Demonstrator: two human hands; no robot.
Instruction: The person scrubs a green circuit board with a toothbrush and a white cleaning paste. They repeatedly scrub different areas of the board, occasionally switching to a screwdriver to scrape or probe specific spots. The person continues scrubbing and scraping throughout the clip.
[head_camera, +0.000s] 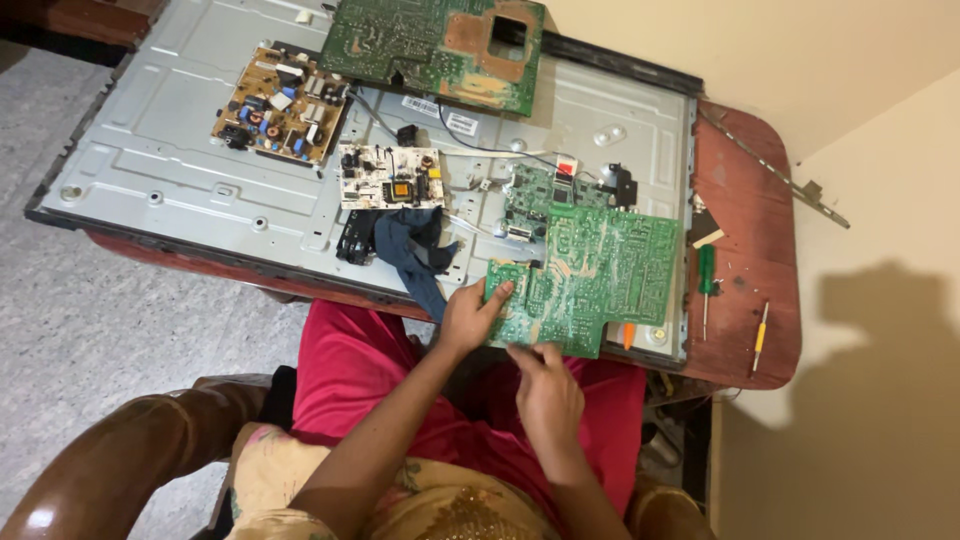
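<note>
Wooden table (745, 240) bears a metal panel (180, 170); at its near edge, left hand (467, 315) pinches the green circuit board (590, 275), right hand (545, 385) fingers curled at the board's edge; it could slip off.

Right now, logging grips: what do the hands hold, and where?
Left hand grips the green circuit board at its near-left edge; right hand touches its near edge.

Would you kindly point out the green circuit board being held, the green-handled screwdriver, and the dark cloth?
green circuit board (600, 270): head view, middle of its solder side.
green-handled screwdriver (706, 272): head view, on the green handle.
dark cloth (412, 250): head view, middle of the bunched fabric.
</note>
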